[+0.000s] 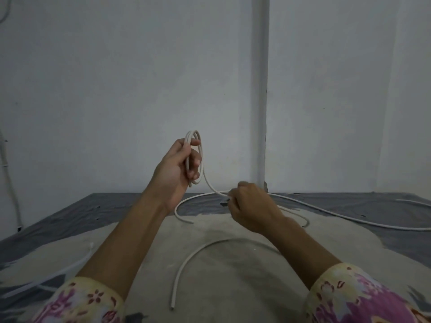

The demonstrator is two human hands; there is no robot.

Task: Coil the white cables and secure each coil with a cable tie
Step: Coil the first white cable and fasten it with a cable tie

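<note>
My left hand (179, 169) is raised above the bed and holds a small upright coil of white cable (198, 157), a few loops wide. From the coil's lower end the same cable runs down to the right into my right hand (249, 206), whose fingers are closed around it. Beyond my right hand the cable continues across the bed towards the right edge (349, 217). A second loose white cable (198, 255) lies curved on the bed in front of me, its cut end near the bottom. Another loose cable end (180, 216) curls just below my left wrist.
A beige blanket (221, 287) covers a grey sheet (70, 213) on the bed. More white cables (46, 278) lie at the left edge. A small dark object (224, 203), unclear what, lies by my right hand. A plain wall with a vertical conduit (262, 89) stands behind.
</note>
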